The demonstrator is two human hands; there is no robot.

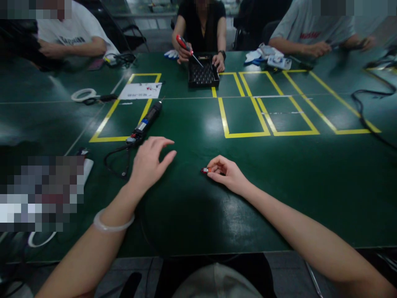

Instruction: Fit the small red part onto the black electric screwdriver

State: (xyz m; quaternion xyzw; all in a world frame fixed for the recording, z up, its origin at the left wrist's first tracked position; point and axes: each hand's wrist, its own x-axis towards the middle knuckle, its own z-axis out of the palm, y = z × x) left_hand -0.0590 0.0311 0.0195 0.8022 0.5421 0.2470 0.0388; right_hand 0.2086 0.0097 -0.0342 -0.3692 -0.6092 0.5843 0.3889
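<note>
My right hand (228,174) pinches a small red, orange and white part (205,170) between thumb and fingertips, low over the green table; its exact kind is too small to tell. To the left, my left hand (151,161) holds nothing, its thumb and fingers apart. Just beyond that hand lies a black electric screwdriver (145,123) with a blue and white label, its tip pointing away from me. The screwdriver's dark cable (108,163) loops down beside my left wrist.
Yellow tape rectangles (248,135) mark the green table (310,174). A printed white sheet (141,90) lies left of a black tray (204,78), where a person opposite holds a red screwdriver (182,42). Gloves (257,57) and cables (359,103) lie farther right.
</note>
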